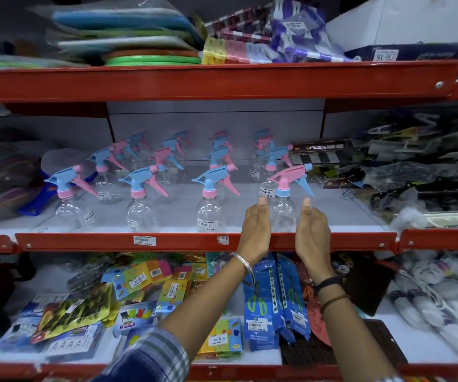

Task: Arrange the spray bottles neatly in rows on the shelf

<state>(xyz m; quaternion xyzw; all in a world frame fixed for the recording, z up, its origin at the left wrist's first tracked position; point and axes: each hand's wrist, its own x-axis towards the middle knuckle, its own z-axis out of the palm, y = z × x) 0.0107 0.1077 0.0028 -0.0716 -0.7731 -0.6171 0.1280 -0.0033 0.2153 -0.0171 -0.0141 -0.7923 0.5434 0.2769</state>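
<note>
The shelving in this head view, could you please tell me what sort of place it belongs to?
Most likely a retail shop aisle. Red metal shelves hold packaged goods, the clear spray bottles carry printed price stickers, and a price label sits on the shelf edge.

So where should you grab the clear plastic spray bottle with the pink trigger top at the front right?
Grip the clear plastic spray bottle with the pink trigger top round its body, below the cap, coming from the front. It stands upright at the shelf's edge, and the trigger sticks out on top.
</note>
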